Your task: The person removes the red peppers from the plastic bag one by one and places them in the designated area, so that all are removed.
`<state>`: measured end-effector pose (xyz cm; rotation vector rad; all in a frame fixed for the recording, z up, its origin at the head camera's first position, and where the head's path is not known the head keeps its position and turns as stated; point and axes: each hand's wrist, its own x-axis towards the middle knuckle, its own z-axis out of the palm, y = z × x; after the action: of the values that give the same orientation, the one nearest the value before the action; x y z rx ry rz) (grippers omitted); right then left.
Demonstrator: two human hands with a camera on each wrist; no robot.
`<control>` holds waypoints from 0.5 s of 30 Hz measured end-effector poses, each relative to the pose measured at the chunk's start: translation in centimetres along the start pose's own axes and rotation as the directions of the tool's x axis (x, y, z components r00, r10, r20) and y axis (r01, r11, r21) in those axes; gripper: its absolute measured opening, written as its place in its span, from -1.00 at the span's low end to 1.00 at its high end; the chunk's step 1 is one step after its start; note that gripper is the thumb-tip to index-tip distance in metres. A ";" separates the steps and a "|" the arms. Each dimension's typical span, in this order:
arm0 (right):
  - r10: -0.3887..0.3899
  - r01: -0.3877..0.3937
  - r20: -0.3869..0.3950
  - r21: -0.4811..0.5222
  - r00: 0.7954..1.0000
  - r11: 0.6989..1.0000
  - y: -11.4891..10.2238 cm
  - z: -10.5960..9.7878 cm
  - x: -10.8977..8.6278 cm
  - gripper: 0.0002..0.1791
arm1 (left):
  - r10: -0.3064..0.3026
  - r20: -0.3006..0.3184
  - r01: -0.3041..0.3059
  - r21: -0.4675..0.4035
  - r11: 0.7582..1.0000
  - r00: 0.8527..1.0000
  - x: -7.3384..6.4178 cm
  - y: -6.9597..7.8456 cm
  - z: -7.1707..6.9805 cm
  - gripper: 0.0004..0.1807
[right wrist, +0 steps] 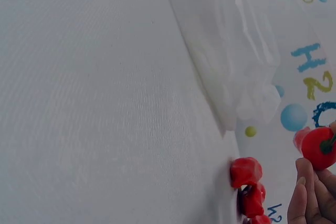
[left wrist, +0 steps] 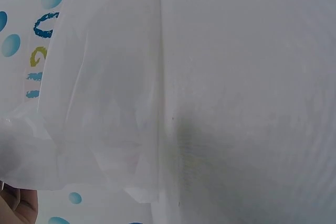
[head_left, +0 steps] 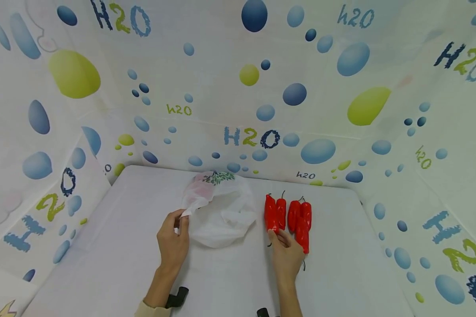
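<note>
A white plastic bag (head_left: 226, 222) with a green leafy print stands with its mouth toward me on the table. At its left rim, my left hand (head_left: 173, 244) pinches the edge of the film between thumb and fingers. My right hand (head_left: 286, 259) grips the near end of a red pepper (head_left: 271, 213), to the right of the bag. In the right wrist view this pepper (right wrist: 316, 148) shows its green stem and is raised off the table. Several more red peppers (head_left: 301, 222) lie close beside it, with thin dark stems.
The white table (head_left: 341, 264) carries the bag and the peppers. A sheet printed with blue and green bubbles and "H2O" lettering (head_left: 251, 138) rises behind the table and along both sides. Dark wrist-camera mounts (head_left: 177, 297) show near the front edge.
</note>
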<state>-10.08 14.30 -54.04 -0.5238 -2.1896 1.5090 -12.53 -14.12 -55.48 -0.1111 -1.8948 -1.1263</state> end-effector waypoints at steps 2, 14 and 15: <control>-0.010 0.010 -0.014 -0.010 1.000 1.000 0.2 -0.3 0.0 -0.57 | 0.002 -0.001 -0.002 -0.004 1.000 1.000 0.0 0.0 0.0 -0.81; -0.025 0.019 -0.083 -0.070 0.996 0.997 1.7 -1.9 -0.2 -0.57 | -0.015 0.016 0.015 0.002 1.000 1.000 -0.1 0.0 0.1 -0.82; -0.025 0.018 -0.092 -0.073 0.995 0.997 1.8 -2.0 -0.2 -0.58 | -0.016 0.017 0.016 0.003 1.000 1.000 -0.1 0.0 0.1 -0.82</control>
<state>-8.69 16.34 -55.09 -0.5801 -2.1771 1.3709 -12.52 -14.03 -55.52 -0.1043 -1.9154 -1.1375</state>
